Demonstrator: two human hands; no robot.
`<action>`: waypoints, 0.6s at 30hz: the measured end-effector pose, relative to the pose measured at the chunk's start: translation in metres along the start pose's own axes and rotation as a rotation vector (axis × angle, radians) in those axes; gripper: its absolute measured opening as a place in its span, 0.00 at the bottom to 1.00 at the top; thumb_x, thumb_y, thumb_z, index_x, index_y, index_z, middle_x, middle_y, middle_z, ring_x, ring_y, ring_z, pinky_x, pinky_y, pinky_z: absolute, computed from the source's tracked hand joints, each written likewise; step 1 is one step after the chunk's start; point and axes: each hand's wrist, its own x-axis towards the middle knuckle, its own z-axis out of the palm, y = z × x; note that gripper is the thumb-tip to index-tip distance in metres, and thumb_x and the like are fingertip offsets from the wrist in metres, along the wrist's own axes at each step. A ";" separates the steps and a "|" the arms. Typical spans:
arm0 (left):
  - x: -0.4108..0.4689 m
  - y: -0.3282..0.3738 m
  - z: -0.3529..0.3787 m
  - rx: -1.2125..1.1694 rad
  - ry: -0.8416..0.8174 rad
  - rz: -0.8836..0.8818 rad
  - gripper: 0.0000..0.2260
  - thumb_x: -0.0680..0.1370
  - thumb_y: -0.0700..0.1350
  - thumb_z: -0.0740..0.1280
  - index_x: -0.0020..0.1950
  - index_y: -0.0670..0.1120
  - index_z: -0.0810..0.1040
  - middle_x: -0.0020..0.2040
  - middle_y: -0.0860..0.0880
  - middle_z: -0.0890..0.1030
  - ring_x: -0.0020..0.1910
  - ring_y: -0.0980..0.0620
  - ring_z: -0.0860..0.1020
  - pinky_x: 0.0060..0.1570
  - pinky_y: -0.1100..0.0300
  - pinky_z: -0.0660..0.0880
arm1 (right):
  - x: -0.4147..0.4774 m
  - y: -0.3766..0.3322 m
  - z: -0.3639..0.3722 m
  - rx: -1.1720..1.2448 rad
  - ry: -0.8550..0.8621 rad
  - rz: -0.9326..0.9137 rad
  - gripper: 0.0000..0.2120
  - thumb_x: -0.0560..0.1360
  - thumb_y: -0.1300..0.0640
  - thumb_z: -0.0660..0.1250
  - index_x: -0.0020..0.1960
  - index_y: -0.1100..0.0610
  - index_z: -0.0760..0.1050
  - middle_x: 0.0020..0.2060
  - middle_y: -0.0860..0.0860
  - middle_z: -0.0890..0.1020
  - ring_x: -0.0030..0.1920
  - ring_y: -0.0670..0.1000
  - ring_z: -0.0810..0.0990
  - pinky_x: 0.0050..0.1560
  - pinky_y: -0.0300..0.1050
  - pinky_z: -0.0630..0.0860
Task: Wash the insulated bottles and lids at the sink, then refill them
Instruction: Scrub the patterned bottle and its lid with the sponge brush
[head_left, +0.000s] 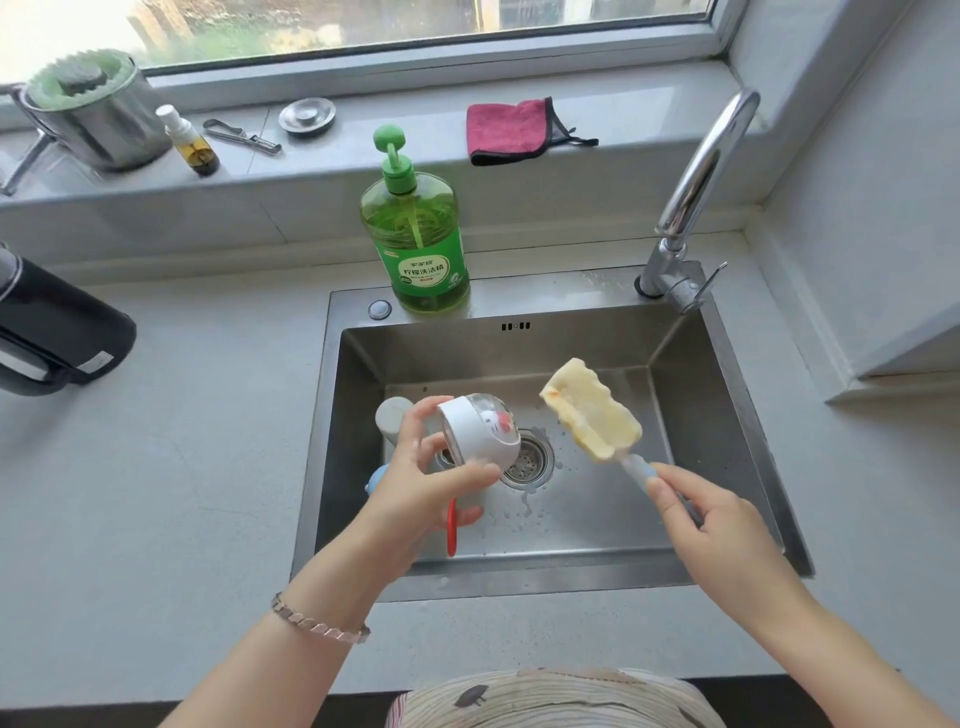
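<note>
Lid (480, 434): white, held above sink's (571, 571) left half, beside the drain (527, 460).
Left hand (415, 483): fingers curled round lid.
Right hand (711, 525): pinching sponge brush (592, 410) handle over sink's right half.

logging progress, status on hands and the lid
Left hand grips white lid over sink. Right hand holds sponge brush, apart from lid. Nothing between them.

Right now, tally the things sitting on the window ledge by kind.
Steel pot: 1
Spray bottle: 1
Metal hand tool: 1
Steel drain plug: 1
Pink cloth: 1
Total: 5
</note>
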 end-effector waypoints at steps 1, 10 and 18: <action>0.000 0.001 0.000 -0.069 -0.026 -0.005 0.33 0.62 0.41 0.74 0.61 0.61 0.67 0.59 0.46 0.76 0.48 0.47 0.80 0.35 0.58 0.76 | -0.001 -0.003 0.000 0.015 -0.004 -0.009 0.10 0.78 0.52 0.58 0.48 0.39 0.75 0.20 0.46 0.62 0.23 0.46 0.59 0.26 0.38 0.56; 0.005 0.006 0.008 -0.205 -0.014 0.151 0.29 0.58 0.45 0.74 0.57 0.56 0.69 0.46 0.49 0.80 0.42 0.51 0.78 0.34 0.62 0.73 | -0.009 -0.031 0.007 0.084 -0.023 -0.130 0.09 0.78 0.52 0.59 0.48 0.47 0.78 0.22 0.47 0.59 0.24 0.45 0.58 0.27 0.39 0.54; 0.001 0.004 0.005 0.002 0.187 0.235 0.32 0.56 0.49 0.77 0.59 0.54 0.72 0.50 0.53 0.81 0.47 0.56 0.81 0.41 0.62 0.78 | -0.020 -0.027 0.009 -0.012 -0.039 -0.239 0.14 0.73 0.44 0.55 0.52 0.43 0.77 0.20 0.48 0.61 0.21 0.46 0.59 0.26 0.37 0.53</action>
